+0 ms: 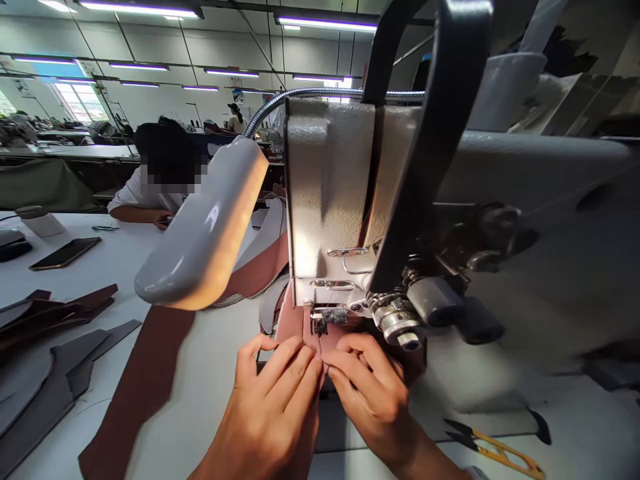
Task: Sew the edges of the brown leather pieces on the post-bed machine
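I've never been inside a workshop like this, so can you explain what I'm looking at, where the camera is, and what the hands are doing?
The one picture comes from a camera on the worker's head, looking down. The big grey metal industrial sewing machine stands on a white worktable. The left hand and right hand press flat on a reddish-brown leather piece just before the needle; neither grips it. A white gooseneck lamp lights the spot. Dark brown cut leather shapes lie to the left, yellow-handled thread snips to the right. Another person works behind.

White table (200, 373) bears brown leather strip (145, 380), grey pieces (45, 393) (left), phone (65, 253).
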Available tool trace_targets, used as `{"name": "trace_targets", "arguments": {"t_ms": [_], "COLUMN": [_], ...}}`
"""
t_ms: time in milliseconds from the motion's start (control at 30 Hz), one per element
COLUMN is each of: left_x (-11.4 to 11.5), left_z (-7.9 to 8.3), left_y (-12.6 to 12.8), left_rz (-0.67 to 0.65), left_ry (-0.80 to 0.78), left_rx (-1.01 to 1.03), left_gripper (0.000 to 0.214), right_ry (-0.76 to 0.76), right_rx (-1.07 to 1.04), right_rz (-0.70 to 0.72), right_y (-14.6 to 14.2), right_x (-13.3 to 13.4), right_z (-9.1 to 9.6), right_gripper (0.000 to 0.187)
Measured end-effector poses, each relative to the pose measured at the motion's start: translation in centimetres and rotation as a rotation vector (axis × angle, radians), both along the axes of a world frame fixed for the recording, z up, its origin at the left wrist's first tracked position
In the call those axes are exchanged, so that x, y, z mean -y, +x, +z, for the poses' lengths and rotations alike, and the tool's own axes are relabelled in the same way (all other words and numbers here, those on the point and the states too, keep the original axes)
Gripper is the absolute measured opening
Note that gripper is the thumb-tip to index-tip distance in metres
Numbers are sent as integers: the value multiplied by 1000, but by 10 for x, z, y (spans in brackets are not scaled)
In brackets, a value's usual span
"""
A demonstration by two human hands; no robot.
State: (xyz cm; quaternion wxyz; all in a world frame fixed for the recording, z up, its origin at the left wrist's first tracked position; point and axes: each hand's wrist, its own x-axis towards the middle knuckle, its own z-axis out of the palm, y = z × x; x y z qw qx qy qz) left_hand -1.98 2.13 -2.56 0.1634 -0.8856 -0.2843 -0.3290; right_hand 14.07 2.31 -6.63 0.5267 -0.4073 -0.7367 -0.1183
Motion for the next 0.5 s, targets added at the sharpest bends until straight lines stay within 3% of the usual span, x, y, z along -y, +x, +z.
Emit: {"name": "trace_targets", "arguments": {"t_ms": [200,333,500], "left_x": [-3,-7,-14], "left_z": [2,5,-2], "left_y": [-2,-3,-7], "left_rz": [14,-37,-93], "left_ry": [-108,-94,-102], "left_rx": [12,4,36], "left_gripper": [26,24,28], "right_ry": [-31,-49,-68], "right_rx": [-39,-25,23], "right_rz": [11,-16,-112], "right_y": [1,1,1], "right_x": [-3,-4,-8], "right_z": [-3,-3,-1], "right_gripper": [23,17,9]}}
